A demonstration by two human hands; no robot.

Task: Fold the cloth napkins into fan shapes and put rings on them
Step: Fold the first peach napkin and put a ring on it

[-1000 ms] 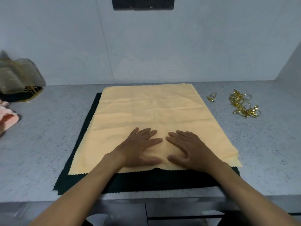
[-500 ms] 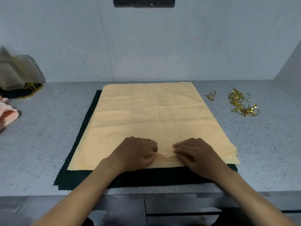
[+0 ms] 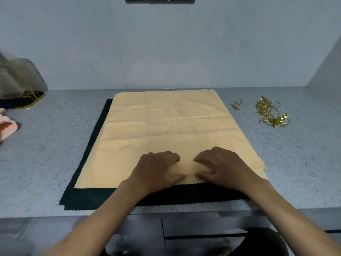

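At near edge — both hands' fingers, L point(image 3: 156, 170) & R point(image 3: 224, 166), pinch yellow napkin point(image 3: 166, 130).

1. The yellow napkin point(image 3: 166, 130) lies flat and open on top of a dark green napkin point(image 3: 86, 193). At the middle of its near edge, a small fold is raised.
2. 1 gold ring point(image 3: 236, 104) lies alone, right of the napkins.
3. A heap of gold rings point(image 3: 271, 113) lies further right.
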